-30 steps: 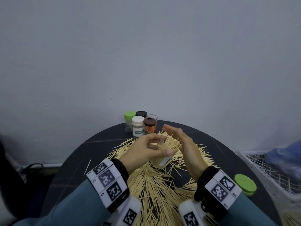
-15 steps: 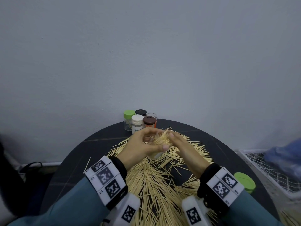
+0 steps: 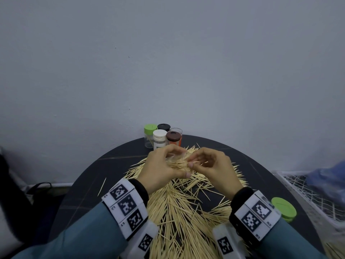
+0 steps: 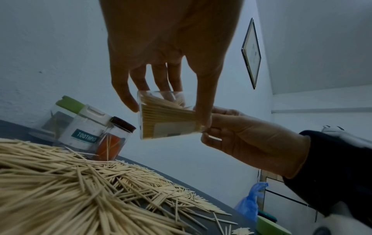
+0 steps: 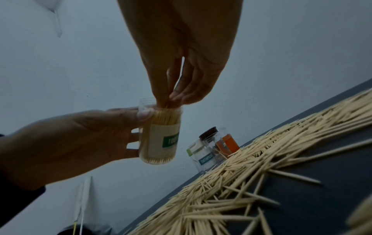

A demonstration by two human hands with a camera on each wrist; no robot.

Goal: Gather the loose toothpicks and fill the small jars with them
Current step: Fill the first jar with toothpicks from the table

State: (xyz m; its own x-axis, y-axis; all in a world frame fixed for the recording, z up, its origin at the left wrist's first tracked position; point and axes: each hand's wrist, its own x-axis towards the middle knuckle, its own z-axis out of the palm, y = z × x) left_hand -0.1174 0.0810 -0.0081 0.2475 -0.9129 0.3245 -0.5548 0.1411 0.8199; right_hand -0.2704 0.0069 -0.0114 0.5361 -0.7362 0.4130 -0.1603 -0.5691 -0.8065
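The table [image 3: 89, 176] is round with a dark top. A dense spread of loose toothpicks [image 3: 179, 212] covers its middle and near part; one stray toothpick [image 3: 102, 186] lies apart to the left. Five small jars [image 3: 162, 137] stand grouped at the far edge (lids green, white, black and brown; the fifth appears uncapped). A green lid [image 3: 283, 209] lies at the right edge.
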